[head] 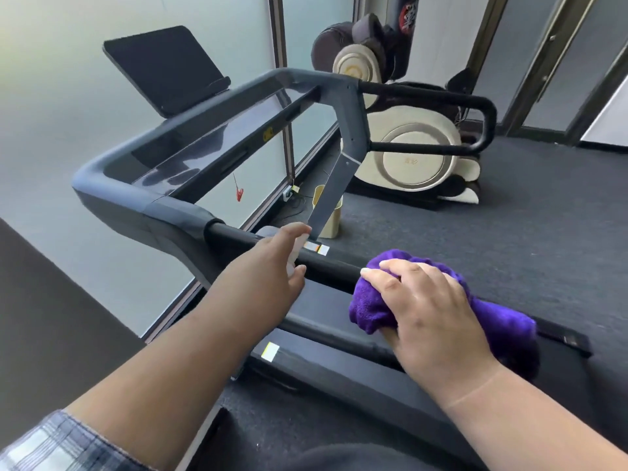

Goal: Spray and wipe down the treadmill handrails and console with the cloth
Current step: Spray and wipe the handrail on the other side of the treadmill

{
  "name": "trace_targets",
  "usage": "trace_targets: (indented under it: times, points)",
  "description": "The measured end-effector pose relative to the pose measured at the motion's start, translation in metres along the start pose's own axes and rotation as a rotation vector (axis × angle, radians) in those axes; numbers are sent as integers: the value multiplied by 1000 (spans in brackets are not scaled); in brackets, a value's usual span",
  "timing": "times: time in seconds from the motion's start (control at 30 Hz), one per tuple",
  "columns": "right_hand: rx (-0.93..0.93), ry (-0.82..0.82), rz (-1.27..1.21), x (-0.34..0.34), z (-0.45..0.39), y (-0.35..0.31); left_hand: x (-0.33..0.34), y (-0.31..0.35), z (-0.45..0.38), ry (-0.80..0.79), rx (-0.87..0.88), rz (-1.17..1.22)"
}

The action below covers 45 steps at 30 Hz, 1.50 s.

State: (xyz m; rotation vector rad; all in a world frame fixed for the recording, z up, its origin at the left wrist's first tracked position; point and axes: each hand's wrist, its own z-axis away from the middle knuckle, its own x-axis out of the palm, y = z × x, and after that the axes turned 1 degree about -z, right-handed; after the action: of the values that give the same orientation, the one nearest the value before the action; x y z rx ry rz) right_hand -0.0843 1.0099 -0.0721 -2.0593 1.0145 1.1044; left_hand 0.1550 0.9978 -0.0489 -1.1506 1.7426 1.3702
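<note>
My right hand [431, 307] presses a bunched purple cloth [373, 300] around the near black handrail [326, 265] of the treadmill. My left hand [278, 263] is closed around a small white spray bottle [295, 253], held just over the same rail, a little toward the console from the cloth. Most of the bottle is hidden by my fingers. The glossy dark console [210, 144] runs across the grey frame, with a black screen [166, 68] standing tilted above it. The far handrail [441, 96] loops off the frame's right corner.
A beige and brown massage chair [414, 158] stands beyond the treadmill on grey carpet. A beige bin [331, 219] sits beside the grey upright [331, 195]. Frosted glass panels line the left, and a red safety clip [239, 193] dangles under the console.
</note>
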Motion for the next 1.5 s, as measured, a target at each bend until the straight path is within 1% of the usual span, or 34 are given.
trace_targets:
  times: [0.17, 0.3, 0.37, 0.43, 0.53, 0.6, 0.7, 0.9, 1.0, 1.1, 1.17, 1.2, 1.27, 1.33, 1.37, 1.4, 1.43, 1.47, 1.5]
  points:
    - [5, 21, -42, -15, 22, 20, 10, 41, 6, -34, 42, -14]
    - [45, 132, -162, -37, 49, 46, 20, 67, 13, -89, 23, -23]
    - [-3, 170, -220, -50, 64, 53, 26, 80, 19, -98, 26, -44]
    - [-115, 184, -281, -60, 80, 51, 33, 93, 26, -91, 31, -71]
    - [-276, 165, -343, -68, 99, 50, 43, 113, 35, -72, 0, -82]
    - [-331, 139, -358, -75, 107, 59, 49, 127, 41, -44, -9, -103]
    - [-345, 119, -430, -85, 118, 80, 56, 149, 53, -16, 10, -123]
    - [-363, 85, -553, -92, 144, 117, 85, 200, 81, -32, 49, -213]
    - [-372, 62, -617, -96, 153, 132, 95, 217, 84, -20, 2, -193]
    - [-317, 58, -703, -97, 159, 147, 101, 229, 82, 22, -43, -205]
    - [-231, 63, -778, -93, 162, 158, 104, 233, 84, 45, -60, -230]
    - [-160, 77, -826, -89, 163, 163, 105, 235, 87, 59, -68, -236]
    - [49, 130, -976, -81, 161, 170, 104, 235, 96, 102, -99, -235]
    - [248, 227, -1111, -77, 152, 171, 101, 231, 110, 141, -152, -194]
    - [301, 271, -1156, -73, 147, 171, 101, 228, 118, 145, -184, -158]
    - [335, 304, -1205, -67, 141, 172, 101, 224, 127, 136, -218, -126]
    - [351, 301, -1249, -62, 134, 170, 102, 221, 136, 124, -253, -105]
    - [346, 267, -1255, -58, 126, 167, 103, 219, 145, 114, -286, -89]
    - [304, 236, -1216, -53, 119, 161, 105, 216, 153, 109, -317, -72]
